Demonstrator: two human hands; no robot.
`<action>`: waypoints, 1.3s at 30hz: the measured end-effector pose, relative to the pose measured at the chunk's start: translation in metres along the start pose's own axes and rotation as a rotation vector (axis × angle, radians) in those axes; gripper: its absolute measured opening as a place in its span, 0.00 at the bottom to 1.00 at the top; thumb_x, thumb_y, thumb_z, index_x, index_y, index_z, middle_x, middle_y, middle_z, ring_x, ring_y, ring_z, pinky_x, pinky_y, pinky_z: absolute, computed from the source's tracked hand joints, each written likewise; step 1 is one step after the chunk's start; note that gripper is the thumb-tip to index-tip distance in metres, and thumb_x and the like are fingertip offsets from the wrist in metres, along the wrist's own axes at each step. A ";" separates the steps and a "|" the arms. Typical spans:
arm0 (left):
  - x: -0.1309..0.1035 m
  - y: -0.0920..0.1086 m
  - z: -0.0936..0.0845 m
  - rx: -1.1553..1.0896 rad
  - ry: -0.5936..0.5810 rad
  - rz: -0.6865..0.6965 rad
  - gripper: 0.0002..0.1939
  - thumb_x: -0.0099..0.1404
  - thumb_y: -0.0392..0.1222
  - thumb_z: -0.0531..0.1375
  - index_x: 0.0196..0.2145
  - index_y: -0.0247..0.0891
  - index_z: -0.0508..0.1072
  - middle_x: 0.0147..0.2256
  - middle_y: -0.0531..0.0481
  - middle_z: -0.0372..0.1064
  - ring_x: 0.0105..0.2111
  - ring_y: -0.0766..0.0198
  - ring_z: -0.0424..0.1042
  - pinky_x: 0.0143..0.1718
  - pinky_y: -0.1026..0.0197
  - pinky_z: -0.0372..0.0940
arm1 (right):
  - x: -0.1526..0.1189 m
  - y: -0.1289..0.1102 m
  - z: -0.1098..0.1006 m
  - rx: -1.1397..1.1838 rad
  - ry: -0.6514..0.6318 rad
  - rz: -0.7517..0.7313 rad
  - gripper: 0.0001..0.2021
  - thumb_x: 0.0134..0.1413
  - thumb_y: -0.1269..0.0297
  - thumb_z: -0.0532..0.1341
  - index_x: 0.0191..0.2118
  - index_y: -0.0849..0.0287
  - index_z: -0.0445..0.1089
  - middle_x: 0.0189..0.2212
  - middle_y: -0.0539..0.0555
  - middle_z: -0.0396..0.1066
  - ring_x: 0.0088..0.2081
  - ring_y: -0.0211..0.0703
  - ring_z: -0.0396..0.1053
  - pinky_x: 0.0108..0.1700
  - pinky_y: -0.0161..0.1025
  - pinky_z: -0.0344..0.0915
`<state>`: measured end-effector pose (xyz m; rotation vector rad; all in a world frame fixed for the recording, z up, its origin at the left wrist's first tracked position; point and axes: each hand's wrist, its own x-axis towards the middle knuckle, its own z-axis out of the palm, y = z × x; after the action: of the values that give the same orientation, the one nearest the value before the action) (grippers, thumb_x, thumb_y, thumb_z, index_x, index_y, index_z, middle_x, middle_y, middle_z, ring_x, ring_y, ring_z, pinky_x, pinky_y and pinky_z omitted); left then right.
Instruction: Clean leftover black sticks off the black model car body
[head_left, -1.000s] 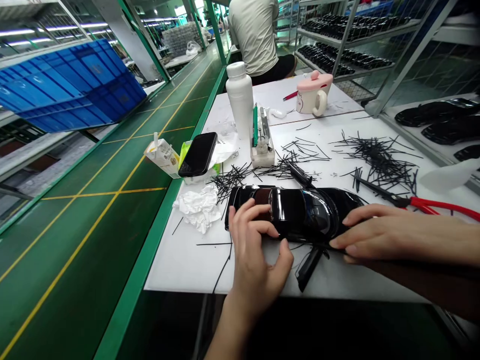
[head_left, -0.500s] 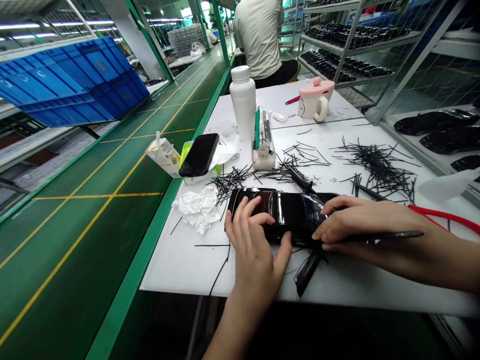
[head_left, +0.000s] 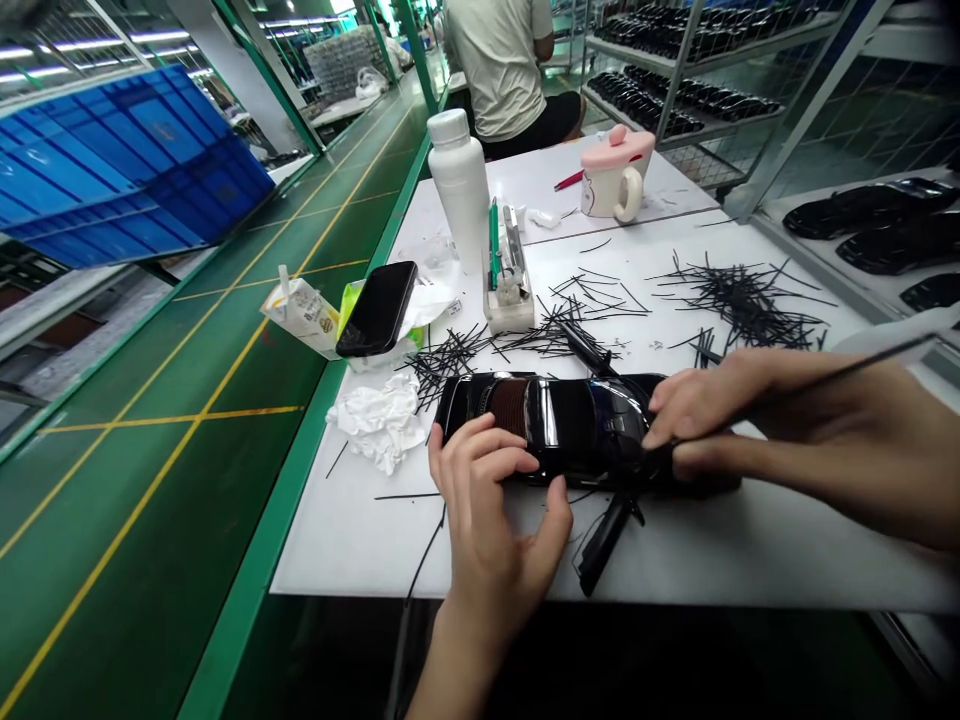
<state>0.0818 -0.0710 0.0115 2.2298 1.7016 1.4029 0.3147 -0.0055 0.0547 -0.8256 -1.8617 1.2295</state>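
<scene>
A glossy black model car (head_left: pixel 574 415) lies lengthwise on the white table, with an open door (head_left: pixel 604 545) sticking out on its near side and another (head_left: pixel 586 348) on its far side. My left hand (head_left: pixel 487 500) rests on its left part, fingers curved over the near side and thumb against the edge, holding it. At the right part of the car, my right hand (head_left: pixel 720 410) pinches a thin, dark, stick-like tool (head_left: pixel 847 372) that slants up to the right. The tool's working tip is hidden by my fingers.
Thin black strips (head_left: pixel 750 300) lie in piles behind the car. A crumpled tissue (head_left: pixel 379 420), phone (head_left: pixel 377 308), drink carton (head_left: pixel 301 315), white bottle (head_left: pixel 461 190), small tool holder (head_left: pixel 510 300) and lidded mug (head_left: pixel 619 180) stand around. Left runs a green conveyor (head_left: pixel 187 480); a person (head_left: pixel 499 70) sits ahead.
My right hand has turned, and the tool's rear end now points up to the right instead of lying nearly level. My left hand stays on the car. The whole view has shifted slightly.
</scene>
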 end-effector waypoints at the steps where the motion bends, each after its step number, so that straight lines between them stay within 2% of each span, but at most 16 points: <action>1: 0.001 0.002 0.001 0.016 0.017 0.037 0.15 0.60 0.30 0.64 0.40 0.41 0.63 0.36 0.51 0.70 0.51 0.57 0.68 0.67 0.36 0.42 | 0.001 -0.001 0.000 0.040 0.026 0.045 0.05 0.54 0.64 0.71 0.37 0.48 0.77 0.34 0.48 0.78 0.37 0.43 0.76 0.35 0.32 0.74; 3: 0.003 0.005 0.002 0.039 0.049 0.119 0.15 0.59 0.28 0.65 0.38 0.41 0.65 0.32 0.55 0.74 0.45 0.61 0.71 0.67 0.40 0.44 | 0.002 -0.002 0.001 0.133 -0.001 0.143 0.03 0.57 0.65 0.69 0.37 0.51 0.76 0.35 0.50 0.78 0.33 0.39 0.76 0.32 0.30 0.73; 5: 0.003 0.008 0.002 0.049 0.070 0.186 0.15 0.58 0.26 0.65 0.38 0.40 0.67 0.31 0.56 0.77 0.41 0.63 0.73 0.66 0.46 0.50 | 0.002 -0.004 0.004 0.182 -0.055 0.182 0.02 0.57 0.66 0.69 0.37 0.53 0.76 0.35 0.51 0.77 0.35 0.39 0.76 0.35 0.31 0.74; 9: 0.002 0.008 -0.004 0.030 0.041 0.265 0.15 0.57 0.23 0.65 0.37 0.39 0.70 0.32 0.54 0.80 0.37 0.65 0.73 0.54 0.56 0.63 | 0.002 -0.004 0.009 0.120 -0.052 0.115 0.03 0.56 0.67 0.69 0.36 0.54 0.76 0.34 0.52 0.77 0.41 0.43 0.76 0.38 0.32 0.74; 14: 0.001 0.007 -0.007 0.038 0.005 0.297 0.16 0.55 0.23 0.67 0.34 0.38 0.68 0.31 0.52 0.79 0.37 0.64 0.73 0.45 0.58 0.66 | 0.001 -0.003 0.009 0.044 -0.023 0.040 0.05 0.55 0.67 0.69 0.36 0.51 0.75 0.34 0.48 0.77 0.41 0.43 0.75 0.38 0.32 0.72; 16: 0.001 0.006 -0.007 0.026 -0.001 0.233 0.16 0.55 0.24 0.66 0.33 0.39 0.64 0.32 0.51 0.77 0.38 0.62 0.71 0.45 0.57 0.65 | 0.001 -0.004 0.008 -0.020 -0.074 -0.005 0.04 0.55 0.67 0.69 0.35 0.51 0.75 0.33 0.48 0.77 0.40 0.43 0.75 0.40 0.33 0.72; 18: 0.001 0.004 -0.005 0.008 0.019 0.123 0.15 0.56 0.27 0.64 0.33 0.40 0.61 0.36 0.49 0.73 0.42 0.60 0.68 0.48 0.53 0.63 | 0.003 -0.004 0.006 -0.098 -0.131 -0.032 0.02 0.56 0.66 0.68 0.35 0.52 0.75 0.33 0.48 0.77 0.40 0.44 0.75 0.41 0.35 0.71; 21: 0.002 0.000 -0.002 0.001 0.055 -0.036 0.13 0.60 0.31 0.62 0.36 0.41 0.60 0.42 0.45 0.67 0.53 0.54 0.63 0.57 0.46 0.58 | 0.004 -0.003 0.005 -0.158 -0.157 -0.033 0.01 0.58 0.64 0.66 0.35 0.53 0.75 0.33 0.49 0.76 0.38 0.44 0.74 0.40 0.36 0.70; 23: 0.003 -0.001 0.000 0.030 0.030 -0.091 0.14 0.61 0.34 0.63 0.38 0.41 0.59 0.47 0.42 0.65 0.60 0.50 0.57 0.61 0.41 0.52 | 0.005 -0.002 0.005 -0.170 -0.165 -0.024 0.03 0.59 0.63 0.65 0.35 0.54 0.74 0.33 0.49 0.75 0.37 0.42 0.74 0.38 0.36 0.70; 26: 0.005 -0.001 0.004 0.098 -0.037 -0.113 0.19 0.59 0.36 0.65 0.40 0.42 0.58 0.53 0.38 0.62 0.66 0.44 0.49 0.63 0.32 0.45 | 0.004 -0.001 0.009 -0.230 -0.175 -0.080 0.05 0.62 0.64 0.63 0.35 0.56 0.73 0.32 0.50 0.74 0.37 0.42 0.73 0.39 0.37 0.69; 31: 0.006 0.000 0.009 0.163 -0.044 -0.090 0.21 0.58 0.37 0.66 0.41 0.42 0.56 0.53 0.37 0.61 0.66 0.40 0.49 0.63 0.27 0.41 | 0.000 0.003 0.015 -0.366 -0.216 -0.304 0.08 0.67 0.72 0.54 0.39 0.58 0.70 0.32 0.50 0.76 0.33 0.38 0.72 0.54 0.45 0.64; 35: 0.005 -0.002 0.009 0.184 -0.061 -0.063 0.21 0.58 0.39 0.66 0.42 0.42 0.56 0.53 0.37 0.61 0.66 0.40 0.50 0.63 0.27 0.41 | -0.002 0.007 0.015 -0.384 -0.216 -0.384 0.07 0.68 0.70 0.54 0.40 0.58 0.69 0.35 0.52 0.76 0.34 0.38 0.73 0.52 0.44 0.65; 39: 0.004 -0.005 0.008 0.177 -0.065 -0.076 0.21 0.59 0.40 0.65 0.42 0.43 0.56 0.53 0.37 0.62 0.66 0.41 0.50 0.63 0.28 0.42 | -0.002 0.009 0.013 -0.374 -0.233 -0.392 0.06 0.67 0.71 0.55 0.41 0.57 0.69 0.37 0.52 0.77 0.35 0.39 0.73 0.49 0.42 0.67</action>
<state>0.0828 -0.0621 0.0064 2.2399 1.9361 1.1945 0.3055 -0.0102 0.0424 -0.4802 -2.3507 0.7682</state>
